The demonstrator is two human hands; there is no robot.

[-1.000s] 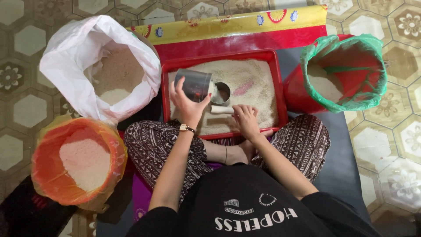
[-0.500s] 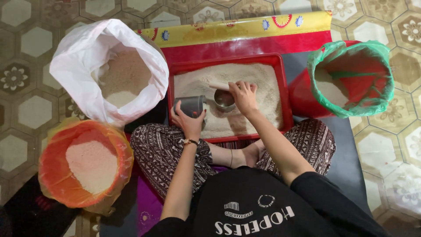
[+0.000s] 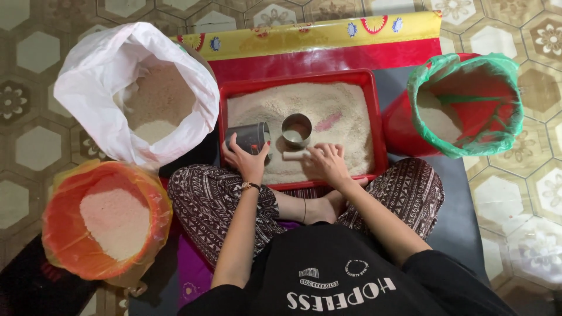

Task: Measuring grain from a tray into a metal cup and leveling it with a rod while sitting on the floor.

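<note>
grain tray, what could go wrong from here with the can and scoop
1. The left hand holds the dark can tilted at the red tray's near-left corner, so grain may spill onto the lap.
2. The right hand holds the metal scoop by its pale handle only; loaded, it might tip.

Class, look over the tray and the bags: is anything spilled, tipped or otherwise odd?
No spill shows. One oddity: a pink patch lies on the pale grain in the red tray, beside the metal cup. The left hand holds a dark can tilted.
</note>
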